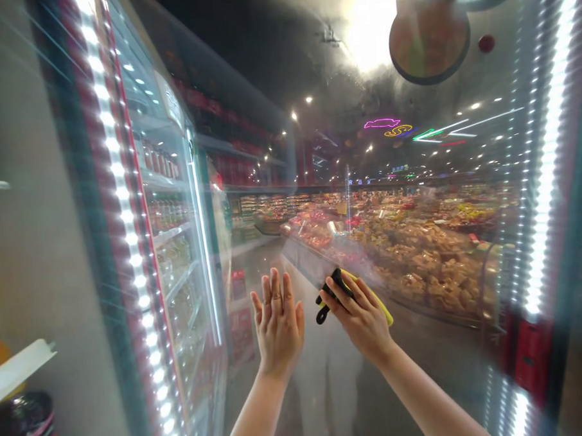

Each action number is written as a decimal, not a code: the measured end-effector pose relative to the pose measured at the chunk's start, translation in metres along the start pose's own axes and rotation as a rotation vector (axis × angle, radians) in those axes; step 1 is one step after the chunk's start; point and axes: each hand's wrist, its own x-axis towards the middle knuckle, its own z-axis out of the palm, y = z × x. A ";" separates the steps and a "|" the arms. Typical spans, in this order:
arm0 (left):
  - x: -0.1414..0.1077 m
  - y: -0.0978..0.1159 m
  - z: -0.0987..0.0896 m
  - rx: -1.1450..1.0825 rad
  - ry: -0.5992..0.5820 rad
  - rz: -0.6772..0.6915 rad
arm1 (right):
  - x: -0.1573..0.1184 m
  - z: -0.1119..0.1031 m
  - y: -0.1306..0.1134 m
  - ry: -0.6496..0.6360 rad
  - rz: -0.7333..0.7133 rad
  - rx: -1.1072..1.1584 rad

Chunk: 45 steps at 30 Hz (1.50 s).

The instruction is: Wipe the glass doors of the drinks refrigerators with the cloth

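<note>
My left hand (277,324) is raised with its palm toward a large clear glass pane (327,383). Its fingers are straight and apart, with nothing in them, and it appears to lie flat on the glass. Beside it on the right, my right hand (365,321) is wrapped over a black and yellow glass wiper (341,288) held up to the same pane. A small black loop sticks out at the wiper's lower left, and its yellow edge shows past my fingers on the right. Its face toward the glass is hidden.
Bright LED strips run up the left frame (127,219) and right frame (544,168). Beyond the glass are a lit drinks cooler (176,236) and heaped produce displays (418,257). A white shelf piece (20,371) and a dark-topped pink container (23,422) stand at lower left.
</note>
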 end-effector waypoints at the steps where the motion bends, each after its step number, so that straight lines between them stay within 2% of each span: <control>1: -0.001 -0.001 -0.001 -0.004 0.000 0.001 | -0.004 -0.002 0.007 0.000 -0.009 0.000; 3: -0.001 -0.004 -0.003 -0.006 0.003 0.004 | 0.002 -0.006 0.021 0.029 0.027 -0.011; 6: 0.001 -0.011 -0.008 0.017 0.012 0.002 | 0.042 -0.003 0.027 0.121 0.134 -0.014; 8: 0.003 -0.017 -0.010 0.036 0.025 0.000 | 0.072 0.004 0.015 0.156 0.159 -0.004; 10: 0.005 -0.022 -0.011 0.045 0.035 -0.007 | 0.088 0.012 -0.005 0.148 0.125 -0.003; 12: 0.003 -0.026 -0.012 0.044 0.026 -0.018 | 0.085 0.019 -0.025 0.117 0.050 -0.010; 14: -0.001 -0.029 -0.013 0.041 0.010 -0.029 | 0.064 0.020 -0.038 0.088 -0.037 -0.013; 17: -0.010 -0.032 -0.014 0.037 -0.015 -0.024 | 0.030 0.013 -0.034 0.039 -0.124 -0.017; 19: -0.015 -0.035 -0.015 0.029 -0.029 -0.012 | 0.022 0.006 -0.020 0.019 -0.116 -0.036; 21: -0.016 -0.039 -0.018 0.024 -0.038 -0.011 | 0.033 0.003 -0.009 0.029 -0.051 -0.057; 23: -0.014 -0.044 -0.021 0.029 -0.041 -0.019 | 0.057 0.005 -0.006 0.061 0.037 -0.063; 27: -0.008 -0.057 -0.028 0.046 -0.030 -0.030 | 0.102 0.022 -0.036 0.090 0.092 -0.030; 29: -0.007 -0.062 -0.031 0.047 -0.022 -0.036 | 0.103 0.029 -0.057 0.067 0.054 -0.008; 31: -0.008 -0.066 -0.032 0.053 -0.024 -0.047 | 0.088 0.032 -0.071 0.038 -0.009 0.009; 34: -0.014 -0.070 -0.033 0.075 -0.033 -0.063 | 0.059 0.029 -0.068 0.006 -0.104 0.012; 36: -0.017 -0.073 -0.034 0.091 -0.029 -0.066 | 0.053 0.024 -0.057 0.009 -0.118 0.002; 38: -0.018 -0.078 -0.036 0.099 -0.021 -0.067 | 0.065 0.022 -0.048 0.035 -0.069 -0.015; 40: -0.017 -0.083 -0.038 0.104 -0.016 -0.072 | 0.091 0.025 -0.048 0.071 0.011 -0.024; 43: -0.015 -0.092 -0.042 0.108 -0.007 -0.086 | 0.129 0.035 -0.067 0.108 0.072 -0.013; 45: -0.015 -0.096 -0.043 0.104 0.005 -0.101 | 0.136 0.042 -0.086 0.098 0.054 0.001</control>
